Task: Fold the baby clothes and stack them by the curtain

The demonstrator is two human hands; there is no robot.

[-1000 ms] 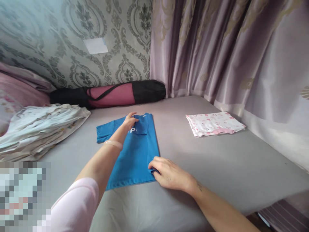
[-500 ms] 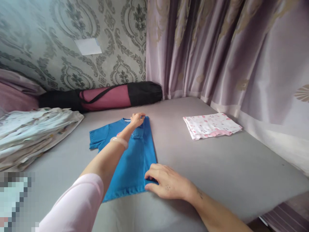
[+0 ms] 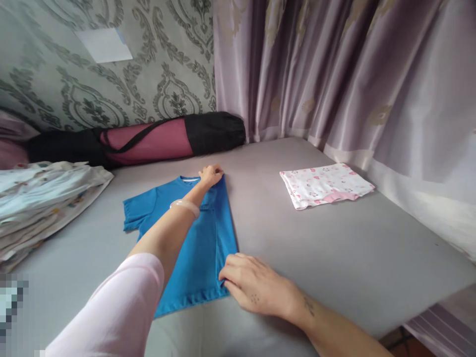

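A blue T-shirt (image 3: 197, 253) lies on the grey bed sheet, its right side folded inward in a long strip. Its left sleeve spreads out flat, and the white inside of the collar shows. My left hand (image 3: 211, 174) reaches to the far right shoulder and pinches the fabric at the folded edge. My forearm, with a pale bangle, crosses over the shirt and hides part of its front. At the near right corner my right hand (image 3: 249, 282) has its fingers closed on the folded hem.
A folded white cloth with pink print (image 3: 327, 186) lies to the right. On the left is a pile of pale clothes (image 3: 48, 203). A black and maroon long bag (image 3: 148, 141) rests along the wall. Purple curtains (image 3: 260, 64) hang at the back right.
My left hand has moved from the shirt's chest to its far right shoulder and now grips the edge. My right hand keeps hold of the near corner. The view has shifted right.
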